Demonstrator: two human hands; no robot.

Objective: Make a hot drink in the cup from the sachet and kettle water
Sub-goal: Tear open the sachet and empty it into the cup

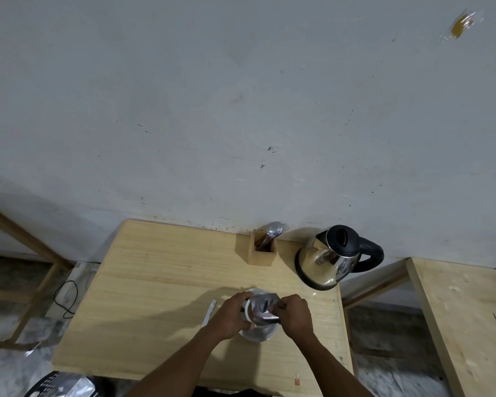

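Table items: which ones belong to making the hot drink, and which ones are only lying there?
For the drink: sachet, held in both hands; cup; saucer; kettle.

Lying about: wooden cutlery holder with spoons; white strip beside the saucer.

Wooden counter point(161, 282) fills lower middle, far edge against grey scuffed wall point(212, 110). Wooden cutlery holder point(262, 252) stands at counter's 1 o'clock, near wall, metal spoons and fork point(274, 229) sticking up out of it. White flat strip point(209, 313) lies on counter near centre, at 5 o'clock of holder. Second wooden counter point(455, 310) at 3 o'clock, apart from first. Black cable point(66, 299) loops on floor at 9 o'clock. Wooden frame point(26, 245) beyond it. Amber smear point(461, 25) on wall at 1 o'clock, blurred.
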